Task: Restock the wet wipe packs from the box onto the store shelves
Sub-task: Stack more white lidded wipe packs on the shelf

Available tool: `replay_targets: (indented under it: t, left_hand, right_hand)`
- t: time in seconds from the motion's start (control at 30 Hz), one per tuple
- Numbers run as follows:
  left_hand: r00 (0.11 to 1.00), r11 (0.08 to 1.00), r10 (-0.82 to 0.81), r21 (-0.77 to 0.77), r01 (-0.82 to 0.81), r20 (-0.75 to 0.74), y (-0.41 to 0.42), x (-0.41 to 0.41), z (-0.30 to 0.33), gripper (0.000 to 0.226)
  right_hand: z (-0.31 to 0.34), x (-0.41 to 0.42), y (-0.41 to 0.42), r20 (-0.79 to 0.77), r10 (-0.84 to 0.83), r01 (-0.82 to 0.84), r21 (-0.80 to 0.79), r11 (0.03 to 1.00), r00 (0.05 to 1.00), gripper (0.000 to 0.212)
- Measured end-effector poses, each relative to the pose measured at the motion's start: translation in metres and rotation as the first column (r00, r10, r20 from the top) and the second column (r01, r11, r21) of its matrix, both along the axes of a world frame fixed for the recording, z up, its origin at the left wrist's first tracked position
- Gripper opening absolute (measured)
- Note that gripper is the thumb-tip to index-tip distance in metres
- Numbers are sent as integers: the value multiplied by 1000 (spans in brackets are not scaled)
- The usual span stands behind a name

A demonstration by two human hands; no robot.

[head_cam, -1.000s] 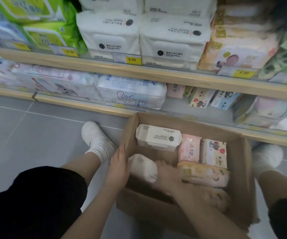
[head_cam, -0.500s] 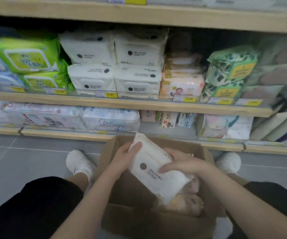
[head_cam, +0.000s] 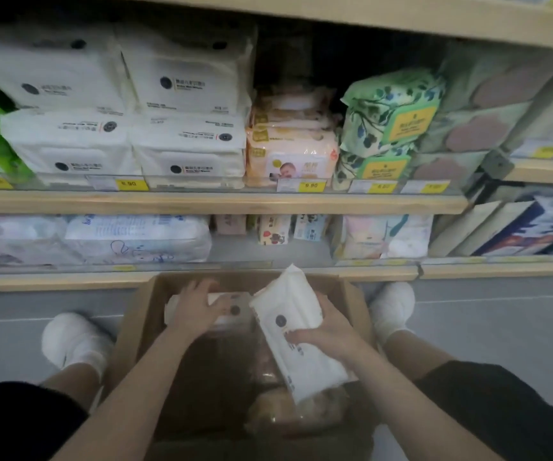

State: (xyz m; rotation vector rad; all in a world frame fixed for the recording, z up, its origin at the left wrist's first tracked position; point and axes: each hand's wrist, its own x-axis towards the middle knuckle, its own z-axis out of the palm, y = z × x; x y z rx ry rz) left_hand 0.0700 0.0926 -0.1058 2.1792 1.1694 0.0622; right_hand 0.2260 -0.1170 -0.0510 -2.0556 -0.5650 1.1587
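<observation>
A brown cardboard box (head_cam: 142,314) stands on the floor between my feet, under the shelves. My right hand (head_cam: 331,334) grips a white wet wipe pack (head_cam: 288,307) and holds it tilted above the box's right half. My left hand (head_cam: 195,304) lies over a second white pack (head_cam: 225,301) at the far end inside the box, fingers spread on its top. More packs in clear wrap (head_cam: 298,410) lie at the box's near right. Matching white packs (head_cam: 188,141) are stacked on the middle shelf (head_cam: 215,201).
The middle shelf also holds orange baby-wipe packs (head_cam: 291,154) and green leaf-print packs (head_cam: 388,118), with a dark gap above the orange ones. Yellow price tags (head_cam: 311,185) line its edge. The bottom shelf (head_cam: 68,281) carries large soft packs. My white shoes (head_cam: 72,341) flank the box.
My left hand let go of the lifted pack and dropped onto another white pack in the box. My right hand alone holds the first pack now. The view tilted upward.
</observation>
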Motion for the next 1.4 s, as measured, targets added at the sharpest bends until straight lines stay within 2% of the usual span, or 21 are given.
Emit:
replay_targets:
  t: [0.07, 0.13, 0.23, 0.37, 0.47, 0.57, 0.63, 0.8, 0.9, 0.97, 1.07, 1.2, 1.3, 1.4]
  left_hand:
    - [949, 970, -183, 108, 216, -255, 10, 4, -25, 60]
    - [858, 910, -342, 94, 405, -383, 19, 6, -46, 73]
    - [765, 859, -424, 52, 510, -485, 25, 7, -70, 87]
    - [762, 822, -387, 179, 540, -520, 21, 15, -78, 92]
    - [732, 786, -410, 196, 586, -545, 19, 14, -85, 88]
    - [588, 684, -469, 151, 714, -659, 8, 9, -94, 85]
    - [546, 626, -490, 162, 763, -680, 2, 9, -94, 83]
    - [604, 669, -490, 174, 723, -628, -5, -10, -73, 88]
    - [619, 671, -518, 168, 722, -590, -20, -30, -52, 91]
    - [665, 703, -508, 183, 688, -547, -25, -40, -33, 91]
    - [753, 768, -454, 219, 602, -477, -23, -50, 9, 98]
    - [806, 784, -443, 267, 561, -392, -16, -61, 77, 111]
    - [830, 784, -434, 307, 540, -352, -3, -72, 128, 105]
    - [831, 758, -415, 365, 541, -370, 16, -91, 168, 100]
  right_hand:
    - [-10, 13, -3, -7, -83, 83, -14, 996, 997, 84]
    - [-21, 21, -6, -44, -144, 144, -7, 990, 989, 76]
    - [-37, 29, -5, -89, -178, 179, 4, 984, 980, 75]
    - [-47, 28, -1, -70, -192, 192, -4, 981, 979, 77]
    - [-47, 27, 1, -83, -213, 214, -4, 977, 973, 84]
    - [-47, 25, -2, -90, -203, 203, -2, 979, 975, 74]
    - [-47, 25, -6, -80, -191, 192, 3, 981, 978, 72]
    - [-41, 23, -13, -13, -163, 164, 35, 986, 987, 80]
    - [-21, 21, -15, 152, -60, 49, 77, 996, 987, 81]
    - [-4, 19, -16, 256, 1, -26, 94, 995, 967, 86]
    - [22, 13, -18, 297, 18, -51, 104, 993, 955, 97]
    - [61, 2, -18, 442, 43, -94, 94, 991, 896, 102]
    - [92, -6, -9, 516, 102, -170, 87, 982, 850, 101]
    - [122, -13, 11, 636, 210, -292, 25, 956, 742, 104]
